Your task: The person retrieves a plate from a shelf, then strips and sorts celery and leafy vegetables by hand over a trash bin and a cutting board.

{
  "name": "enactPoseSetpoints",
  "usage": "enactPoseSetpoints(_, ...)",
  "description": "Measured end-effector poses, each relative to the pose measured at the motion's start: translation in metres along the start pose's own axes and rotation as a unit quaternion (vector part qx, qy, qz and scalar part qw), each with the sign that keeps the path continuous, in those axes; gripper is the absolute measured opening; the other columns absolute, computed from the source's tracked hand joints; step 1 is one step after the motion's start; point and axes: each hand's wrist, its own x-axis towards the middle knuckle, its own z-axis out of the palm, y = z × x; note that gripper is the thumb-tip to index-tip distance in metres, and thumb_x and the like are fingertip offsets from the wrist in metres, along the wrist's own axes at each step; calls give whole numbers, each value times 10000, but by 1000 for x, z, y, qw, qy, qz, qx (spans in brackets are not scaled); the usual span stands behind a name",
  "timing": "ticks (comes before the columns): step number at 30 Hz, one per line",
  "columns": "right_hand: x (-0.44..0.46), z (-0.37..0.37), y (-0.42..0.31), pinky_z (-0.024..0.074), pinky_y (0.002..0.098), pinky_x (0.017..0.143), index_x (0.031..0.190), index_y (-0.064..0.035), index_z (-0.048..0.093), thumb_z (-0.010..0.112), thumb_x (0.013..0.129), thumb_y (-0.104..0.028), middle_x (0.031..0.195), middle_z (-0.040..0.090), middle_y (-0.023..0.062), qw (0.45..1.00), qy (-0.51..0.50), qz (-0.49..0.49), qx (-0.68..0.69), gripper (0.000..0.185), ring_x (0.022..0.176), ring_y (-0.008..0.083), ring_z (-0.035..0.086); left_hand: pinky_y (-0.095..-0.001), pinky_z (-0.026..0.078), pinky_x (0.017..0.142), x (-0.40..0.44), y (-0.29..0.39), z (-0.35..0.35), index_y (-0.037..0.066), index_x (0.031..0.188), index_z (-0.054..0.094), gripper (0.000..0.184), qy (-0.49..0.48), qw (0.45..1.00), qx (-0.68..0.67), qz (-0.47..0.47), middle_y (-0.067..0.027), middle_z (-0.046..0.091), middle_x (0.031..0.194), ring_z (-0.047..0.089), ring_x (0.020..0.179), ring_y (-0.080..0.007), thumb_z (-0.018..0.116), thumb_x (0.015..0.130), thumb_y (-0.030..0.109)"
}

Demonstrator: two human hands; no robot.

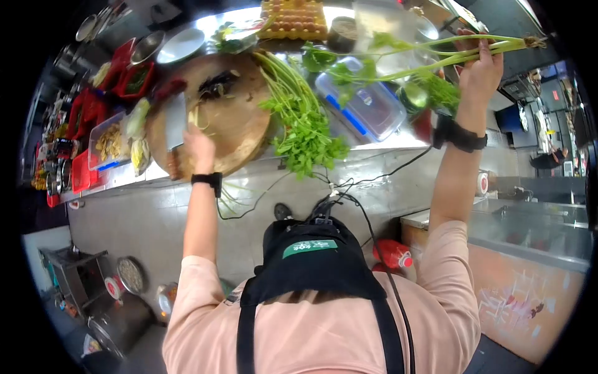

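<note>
My right hand (483, 65) is raised at the upper right, its fingers closed around a long celery plant (448, 57). The roots point right and the leaves hang to the left over a lidded plastic box (364, 103). My left hand (199, 148) is over the round wooden chopping board (240, 128), just right of a cleaver (176, 121) lying flat. Blur hides its fingers; a pale strip shows just beyond them. Dark scraps (218, 84) lie on the board. A bunch of leafy celery (302, 124) rests along the board's right edge.
Egg trays (293, 19) and a white plate (181, 46) stand at the back. Red baskets (84, 177) and a box of yellowish pieces (109, 142) sit left. Dill-like greens (442, 90) lie right. Black cables (364, 181) hang before the counter. A red container (393, 254) is on the floor.
</note>
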Motion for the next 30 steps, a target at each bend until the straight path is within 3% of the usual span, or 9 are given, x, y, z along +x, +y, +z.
enactPoseSetpoints(2, 4, -25, 0, 526, 512, 886, 1093, 29, 466, 415, 971, -42, 1026, 620, 269, 1000, 19, 2, -1, 150, 993, 397, 629, -523, 345, 1038, -7, 27, -16, 40, 1369, 365, 622, 4, 997, 77, 5, -286, 359, 1390, 391, 1259, -444, 591, 795, 120)
enactPoseSetpoints(6, -1, -63, -13, 516, 554, 888, 1108, 24, 454, 415, 976, -61, 1053, 612, 289, 1000, 23, 14, 15, 161, 1010, 411, 618, -494, 349, 1053, -26, 105, -73, 36, 1335, 397, 605, 54, 986, -25, 155, -262, 388, 1376, 389, 1280, -411, 626, 781, 118)
enactPoseSetpoints(8, -9, -73, -29, 556, 484, 830, 1085, 24, 467, 393, 973, -33, 969, 629, 260, 999, 12, 34, 17, 146, 930, 366, 653, -477, 366, 1050, -42, 171, -118, 28, 1300, 432, 536, 47, 968, -90, 229, -241, 412, 1363, 396, 1283, -395, 610, 797, 84)
enactPoseSetpoints(14, -24, -140, -60, 592, 436, 767, 1060, 16, 502, 451, 972, -77, 954, 649, 239, 999, -27, 41, 2, 138, 911, 318, 667, -380, 390, 1014, -151, 356, -213, 43, 1183, 542, 336, -121, 795, -402, 437, -146, 531, 1247, 504, 1183, -314, 626, 863, 104)
enactPoseSetpoints(18, -34, -211, -82, 594, 311, 710, 1048, -24, 533, 494, 969, -118, 955, 680, 155, 995, -30, 73, -63, 129, 899, 228, 681, -372, 404, 989, -233, 476, -202, 61, 1176, 557, 344, -146, 718, -434, 524, -145, 539, 1230, 513, 1159, -325, 651, 850, 121)
enactPoseSetpoints(24, -26, -376, -97, 588, 302, 714, 1066, -25, 525, 498, 962, -106, 980, 686, 149, 992, 27, 94, -78, 135, 893, 214, 686, -422, 448, 778, -358, 635, -139, 13, 942, 564, 129, -167, 671, -370, 620, -134, 572, 909, 556, 900, -329, 615, 866, 104)
enactPoseSetpoints(26, -18, -430, -97, 555, 268, 619, 1035, -26, 508, 492, 973, -121, 849, 659, 100, 992, 80, 80, -52, 115, 756, 184, 676, -388, 457, 746, -394, 676, -121, 5, 935, 556, 108, -273, 652, -403, 582, -145, 564, 892, 565, 850, -334, 584, 885, 96)
enactPoseSetpoints(28, -7, -488, -98, 579, 372, 772, 1099, -4, 509, 485, 977, -154, 955, 670, 168, 991, 37, 75, -104, 194, 902, 270, 681, -368, 459, 710, -425, 716, -113, -1, 944, 540, 113, -311, 641, -398, 579, -152, 566, 837, 576, 779, -323, 540, 910, 107)
enactPoseSetpoints(30, 8, -534, -91, 578, 365, 770, 1104, -1, 504, 493, 975, -156, 898, 647, 140, 990, 54, 75, -108, 202, 864, 255, 677, -369, 457, 694, -446, 750, -104, -10, 960, 525, 143, -415, 638, -367, 535, -158, 573, 795, 576, 736, -305, 511, 925, 128)
